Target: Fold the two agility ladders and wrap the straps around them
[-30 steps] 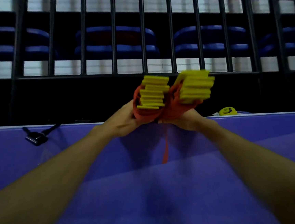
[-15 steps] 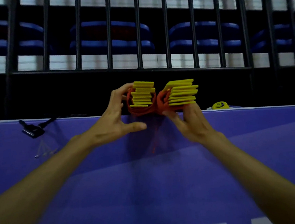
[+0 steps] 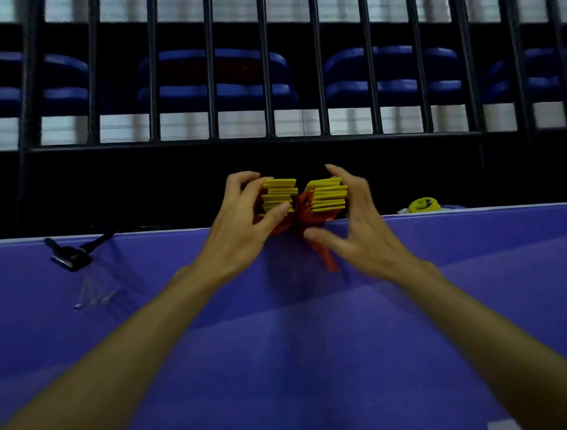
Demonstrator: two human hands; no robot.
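Note:
Two folded agility ladders stand side by side at the far edge of the purple mat (image 3: 287, 351). Each is a stack of yellow rungs bound with orange strap: the left stack (image 3: 278, 196) and the right stack (image 3: 326, 195). A loose orange strap end (image 3: 329, 262) hangs toward me below them. My left hand (image 3: 238, 229) clasps the left stack, fingers over the top and thumb on the front. My right hand (image 3: 366, 235) cups the right stack from the right, with its thumb under it near the strap.
A black buckle with a strap (image 3: 70, 257) lies at the mat's far left edge, with small clear pieces (image 3: 94, 298) nearer me. A yellow smiley object (image 3: 423, 204) sits at the far right. A black railing (image 3: 266, 79) with blue seats rises behind.
A second ago both hands held the bundle from below. They opened and drew back as it sat on the mat edge. Now both hands are around the stacks again.

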